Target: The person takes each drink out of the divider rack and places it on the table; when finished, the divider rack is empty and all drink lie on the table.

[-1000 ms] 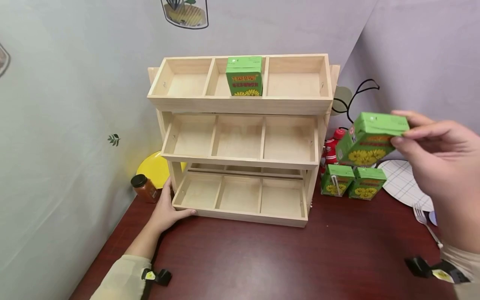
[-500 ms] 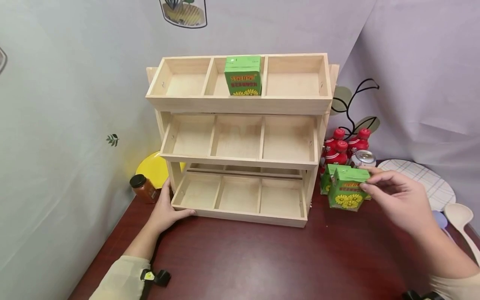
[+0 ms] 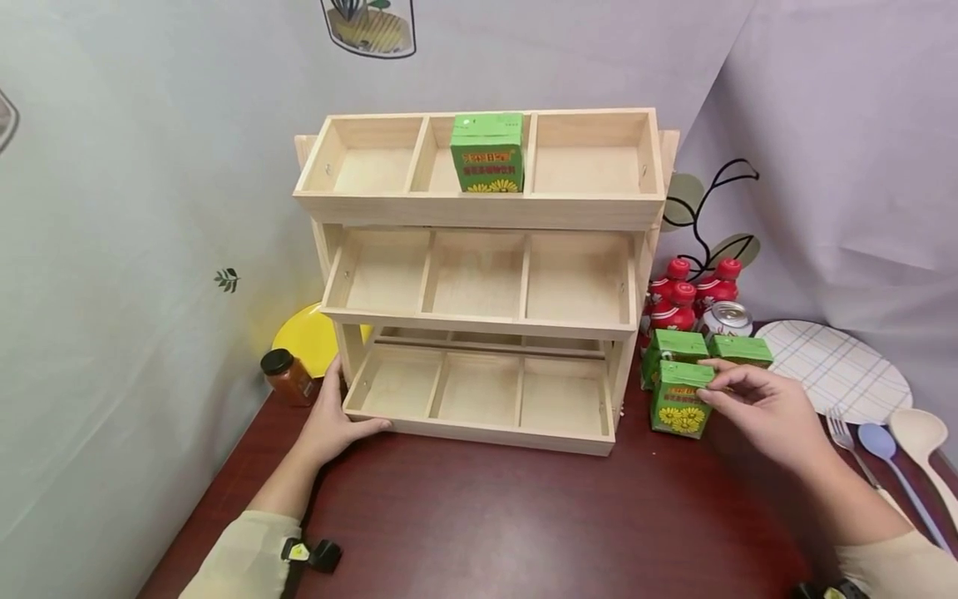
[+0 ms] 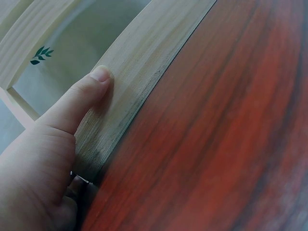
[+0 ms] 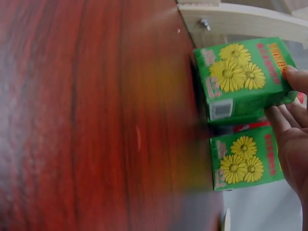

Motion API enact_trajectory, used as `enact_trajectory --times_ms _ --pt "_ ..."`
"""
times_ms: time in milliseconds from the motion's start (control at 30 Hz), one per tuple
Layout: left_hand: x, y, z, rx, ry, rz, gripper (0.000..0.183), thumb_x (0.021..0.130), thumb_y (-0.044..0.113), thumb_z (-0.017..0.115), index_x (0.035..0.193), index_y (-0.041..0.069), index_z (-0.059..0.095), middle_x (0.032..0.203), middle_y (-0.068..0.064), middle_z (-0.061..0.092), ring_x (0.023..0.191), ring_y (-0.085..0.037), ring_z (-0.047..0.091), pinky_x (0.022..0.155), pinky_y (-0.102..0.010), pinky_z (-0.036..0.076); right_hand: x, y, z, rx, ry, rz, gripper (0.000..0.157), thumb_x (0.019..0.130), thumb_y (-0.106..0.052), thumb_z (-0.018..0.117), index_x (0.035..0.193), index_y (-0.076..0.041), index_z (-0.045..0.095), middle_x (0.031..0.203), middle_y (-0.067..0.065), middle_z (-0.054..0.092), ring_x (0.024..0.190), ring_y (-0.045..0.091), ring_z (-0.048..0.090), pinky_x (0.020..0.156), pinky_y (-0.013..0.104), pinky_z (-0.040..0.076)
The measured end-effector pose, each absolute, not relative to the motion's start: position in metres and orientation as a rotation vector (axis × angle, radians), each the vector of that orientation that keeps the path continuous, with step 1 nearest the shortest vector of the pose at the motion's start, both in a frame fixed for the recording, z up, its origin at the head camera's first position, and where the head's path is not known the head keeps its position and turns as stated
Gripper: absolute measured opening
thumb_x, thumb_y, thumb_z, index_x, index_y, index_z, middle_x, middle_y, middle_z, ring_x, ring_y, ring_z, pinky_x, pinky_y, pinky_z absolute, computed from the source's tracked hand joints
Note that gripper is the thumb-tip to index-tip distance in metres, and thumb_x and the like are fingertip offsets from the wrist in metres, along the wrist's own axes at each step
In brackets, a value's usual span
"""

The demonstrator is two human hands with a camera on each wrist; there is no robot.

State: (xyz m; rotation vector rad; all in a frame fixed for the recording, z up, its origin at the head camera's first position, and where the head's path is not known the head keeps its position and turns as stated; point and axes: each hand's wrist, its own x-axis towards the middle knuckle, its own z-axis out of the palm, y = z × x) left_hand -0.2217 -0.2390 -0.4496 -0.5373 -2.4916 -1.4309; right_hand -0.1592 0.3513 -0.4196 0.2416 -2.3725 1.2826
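A three-tier wooden shelf (image 3: 479, 215) with divided trays stands on the dark red table. My left hand (image 3: 329, 423) grips its lower left corner, thumb (image 4: 94, 84) over the front board and fingers along the side. My right hand (image 3: 763, 408) pinches the top right edge of a green drink carton (image 3: 681, 408) with yellow flowers, upright and low over the table. Behind it are two more green cartons, one at the left (image 3: 677, 343) partly hidden and one at the right (image 3: 741, 349). Another green carton (image 3: 488, 154) stands in the top tier's middle compartment.
Red-capped bottles (image 3: 674, 312) and a can (image 3: 728, 319) are behind the cartons. At the right lie a checked plate (image 3: 831, 366), a fork (image 3: 840, 428), a blue spoon (image 3: 879, 443) and a cream ladle (image 3: 916, 428). Left of the shelf are a jar (image 3: 287, 376) and a yellow plate (image 3: 305, 337).
My right hand has brought the carton down and left, from raised at the right to in front of the other cartons. The left hand keeps its place on the shelf.
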Motion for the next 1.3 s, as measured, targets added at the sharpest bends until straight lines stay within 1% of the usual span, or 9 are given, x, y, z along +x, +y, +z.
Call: enact_trajectory --times_ms 200,367,467,767,967,1067,1167,1233,1300 --pt "-0.221 -0.239 -0.45 -0.539 -2.496 -1.442 0.125 0.059 0.017 0.095 0.153 0.011 0.014 0.142 -0.018 0.035 0.125 -0.034 0.041 0.096 -0.016 0.032 -0.162 0.357 -0.427 0.252 -2.352 1.337 0.012 0.079 0.002 0.078 0.086 -0.003 0.069 0.113 -0.001 0.069 0.103 0.003 0.063 0.073 0.014 0.05" --pt "-0.222 -0.24 -0.448 -0.53 -2.5 -1.422 0.124 0.059 0.018 0.095 0.153 0.011 0.015 0.142 -0.017 0.037 0.124 -0.032 0.042 0.096 -0.016 0.031 -0.162 0.357 -0.43 0.279 -2.355 1.354 0.013 0.078 0.004 0.078 0.085 -0.002 0.069 0.114 -0.002 0.069 0.1 0.004 0.065 0.069 0.016 0.051" --pt "-0.222 -0.24 -0.448 -0.532 -2.499 -1.42 0.124 0.059 0.017 0.095 0.153 0.01 0.015 0.141 -0.017 0.037 0.124 -0.032 0.042 0.096 -0.016 0.03 -0.162 0.357 -0.431 0.287 -2.366 1.326 0.015 0.077 0.004 0.078 0.085 -0.004 0.068 0.114 -0.005 0.069 0.099 0.002 0.065 0.068 0.015 0.051" --pt "-0.221 -0.24 -0.448 -0.522 -2.511 -1.414 0.124 0.06 0.019 0.095 0.154 0.011 0.014 0.143 -0.016 0.036 0.125 -0.03 0.041 0.097 -0.017 0.03 -0.164 0.358 -0.429 0.312 -2.378 1.196 0.021 0.073 0.003 0.082 0.082 -0.011 0.069 0.112 0.0 0.07 0.097 -0.002 0.064 0.07 0.012 0.049" --pt "-0.22 -0.242 -0.448 -0.52 -2.501 -1.419 0.123 0.059 0.018 0.095 0.153 0.01 0.015 0.142 -0.017 0.036 0.125 -0.03 0.041 0.097 -0.017 0.031 -0.166 0.353 -0.425 0.33 -2.388 1.086 0.024 0.072 0.001 0.084 0.08 -0.017 0.069 0.109 0.01 0.07 0.091 -0.008 0.063 0.07 0.009 0.047" --pt "-0.22 -0.242 -0.449 -0.533 -2.498 -1.434 0.123 0.059 0.018 0.095 0.153 0.01 0.015 0.142 -0.018 0.036 0.125 -0.033 0.042 0.097 -0.018 0.033 -0.163 0.352 -0.417 0.383 -2.427 0.927 0.027 0.07 -0.003 0.086 0.081 -0.021 0.069 0.109 0.008 0.071 0.089 -0.014 0.06 0.071 0.006 0.045" --pt "-0.22 -0.242 -0.45 -0.532 -2.491 -1.446 0.124 0.058 0.017 0.095 0.153 0.01 0.016 0.141 -0.018 0.037 0.123 -0.033 0.043 0.096 -0.02 0.034 -0.161 0.351 -0.403 0.477 -2.459 0.734 0.033 0.065 -0.007 0.089 0.087 -0.024 0.071 0.108 0.001 0.071 0.093 -0.02 0.054 0.075 0.003 0.041" --pt "-0.221 -0.242 -0.45 -0.534 -2.487 -1.448 0.124 0.057 0.017 0.096 0.153 0.01 0.016 0.142 -0.018 0.037 0.124 -0.033 0.043 0.097 -0.021 0.034 -0.161 0.35 -0.388 0.541 -2.469 0.657 0.037 0.061 -0.01 0.092 0.089 -0.023 0.072 0.106 -0.002 0.071 0.097 -0.021 0.051 0.079 0.002 0.038" --pt "-0.223 -0.241 -0.45 -0.541 -2.486 -1.46 0.125 0.057 0.018 0.096 0.153 0.011 0.016 0.143 -0.017 0.036 0.124 -0.034 0.043 0.098 -0.027 0.035 -0.162 0.348 -0.372 0.59 -2.466 0.608 0.041 0.055 -0.013 0.094 0.09 -0.024 0.073 0.103 -0.004 0.072 0.098 -0.021 0.05 0.081 0.002 0.036"
